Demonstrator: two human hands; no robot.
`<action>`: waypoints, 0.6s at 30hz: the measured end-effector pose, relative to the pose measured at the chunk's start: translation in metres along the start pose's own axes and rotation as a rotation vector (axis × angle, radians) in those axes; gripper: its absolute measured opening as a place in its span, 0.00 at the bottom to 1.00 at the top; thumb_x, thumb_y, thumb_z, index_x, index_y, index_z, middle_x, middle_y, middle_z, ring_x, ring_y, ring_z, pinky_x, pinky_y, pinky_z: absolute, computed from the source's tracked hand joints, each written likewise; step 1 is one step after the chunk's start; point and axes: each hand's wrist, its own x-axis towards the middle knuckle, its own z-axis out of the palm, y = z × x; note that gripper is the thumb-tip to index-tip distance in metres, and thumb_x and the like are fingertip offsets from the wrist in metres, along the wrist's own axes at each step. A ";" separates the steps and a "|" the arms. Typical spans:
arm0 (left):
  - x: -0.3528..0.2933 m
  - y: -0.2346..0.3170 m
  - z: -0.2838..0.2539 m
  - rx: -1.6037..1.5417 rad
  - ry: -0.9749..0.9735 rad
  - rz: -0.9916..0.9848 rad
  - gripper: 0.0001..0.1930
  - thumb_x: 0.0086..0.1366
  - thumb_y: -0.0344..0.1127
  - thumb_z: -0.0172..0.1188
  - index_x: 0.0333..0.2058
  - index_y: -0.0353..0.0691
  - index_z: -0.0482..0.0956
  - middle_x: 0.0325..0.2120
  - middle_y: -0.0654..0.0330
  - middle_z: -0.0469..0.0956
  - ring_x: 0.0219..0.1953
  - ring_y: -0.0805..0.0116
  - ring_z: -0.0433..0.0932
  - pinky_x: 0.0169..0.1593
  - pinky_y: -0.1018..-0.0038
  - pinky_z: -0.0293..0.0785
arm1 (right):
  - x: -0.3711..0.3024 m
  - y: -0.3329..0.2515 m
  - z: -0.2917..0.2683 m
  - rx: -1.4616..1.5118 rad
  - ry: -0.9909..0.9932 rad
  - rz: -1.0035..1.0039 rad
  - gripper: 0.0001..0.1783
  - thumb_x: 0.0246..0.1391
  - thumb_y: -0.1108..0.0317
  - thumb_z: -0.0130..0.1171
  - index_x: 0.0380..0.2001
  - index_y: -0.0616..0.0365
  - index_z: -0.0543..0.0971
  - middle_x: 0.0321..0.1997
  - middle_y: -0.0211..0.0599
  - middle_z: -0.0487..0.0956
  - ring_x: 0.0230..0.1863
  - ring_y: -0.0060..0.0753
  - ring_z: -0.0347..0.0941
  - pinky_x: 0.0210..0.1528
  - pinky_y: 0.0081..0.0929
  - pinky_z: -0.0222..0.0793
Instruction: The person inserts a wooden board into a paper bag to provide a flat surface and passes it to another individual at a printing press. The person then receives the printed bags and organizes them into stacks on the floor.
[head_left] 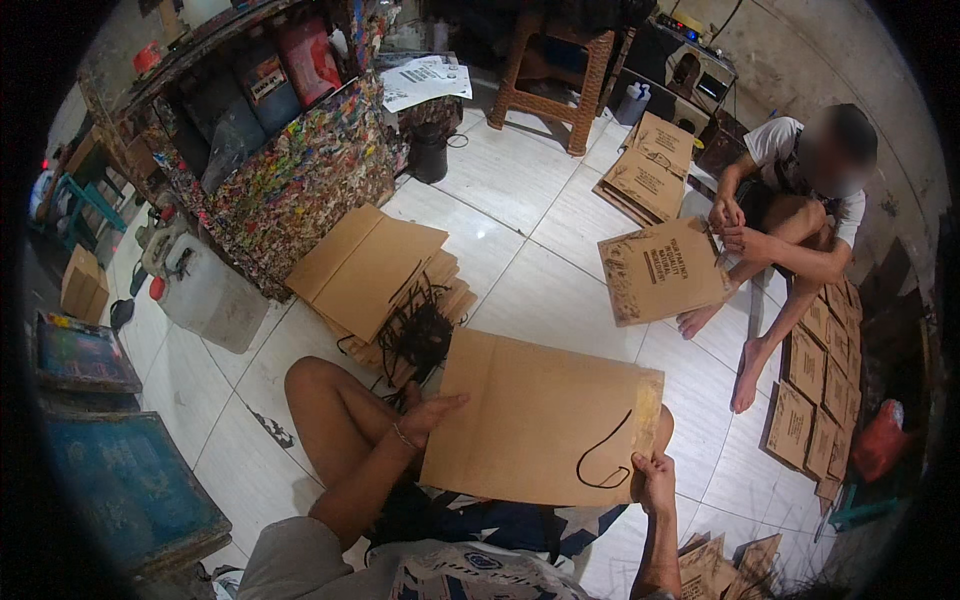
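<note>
A flat brown paper bag [540,410] lies across my lap, with a lighter strip along its right end. One black cord handle [600,484] curls over its lower right part. My right hand [654,478] pinches the bag's lower right edge, thumb on top. At the bag's left edge rests my left hand [430,418], fingers stretched out toward the bag and not closed on it. Beyond it sits a stack of brown paper bags [365,265], with a tangled bundle of black cords [420,330] against its near right side.
A co-worker [800,200] sits at the far right, holding a printed bag [665,270]. Finished-looking bags [820,380] lie in rows at the right. A jerrycan [215,290], paint-crusted cabinet [270,170] and frames [130,490] stand left; a brown stool [550,80] is at the back.
</note>
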 end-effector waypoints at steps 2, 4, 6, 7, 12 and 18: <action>0.007 -0.001 0.001 0.031 0.006 -0.056 0.25 0.64 0.44 0.59 0.55 0.35 0.69 0.49 0.58 0.73 0.49 0.67 0.73 0.51 0.72 0.69 | 0.011 0.029 -0.024 -0.119 -0.091 0.062 0.12 0.53 0.70 0.58 0.39 0.67 0.78 0.27 0.29 0.79 0.21 0.20 0.69 0.21 0.17 0.62; 0.002 0.009 0.010 0.059 0.057 -0.139 0.24 0.63 0.41 0.60 0.54 0.34 0.69 0.49 0.57 0.73 0.49 0.67 0.73 0.50 0.71 0.70 | 0.006 0.010 -0.008 -0.042 -0.222 0.164 0.19 0.57 0.71 0.52 0.51 0.68 0.71 0.47 0.41 0.78 0.46 0.33 0.75 0.51 0.29 0.69; -0.002 0.017 0.015 0.076 0.025 0.015 0.22 0.63 0.38 0.60 0.53 0.33 0.69 0.49 0.56 0.73 0.49 0.68 0.73 0.50 0.72 0.70 | 0.007 0.002 -0.005 0.167 -0.274 0.151 0.24 0.60 0.64 0.49 0.55 0.68 0.68 0.53 0.44 0.74 0.54 0.36 0.70 0.58 0.32 0.62; -0.003 0.019 0.016 0.084 0.008 0.092 0.22 0.63 0.36 0.60 0.53 0.33 0.69 0.49 0.56 0.73 0.49 0.68 0.73 0.50 0.73 0.70 | 0.008 0.000 -0.009 0.243 -0.274 0.142 0.26 0.61 0.61 0.48 0.57 0.67 0.66 0.56 0.46 0.72 0.58 0.37 0.67 0.61 0.34 0.59; -0.001 0.011 0.018 0.017 -0.058 0.217 0.23 0.63 0.31 0.59 0.55 0.35 0.64 0.49 0.57 0.72 0.51 0.69 0.71 0.52 0.72 0.70 | 0.006 -0.021 0.023 -0.251 -0.069 -0.143 0.32 0.65 0.51 0.40 0.63 0.64 0.60 0.63 0.47 0.65 0.66 0.38 0.57 0.67 0.33 0.49; -0.007 0.019 0.019 0.011 -0.051 0.303 0.25 0.62 0.29 0.59 0.57 0.36 0.61 0.51 0.57 0.69 0.53 0.68 0.69 0.54 0.70 0.69 | 0.012 -0.035 0.049 -0.298 -0.211 -0.170 0.25 0.64 0.63 0.45 0.60 0.64 0.64 0.56 0.42 0.72 0.56 0.34 0.66 0.58 0.28 0.60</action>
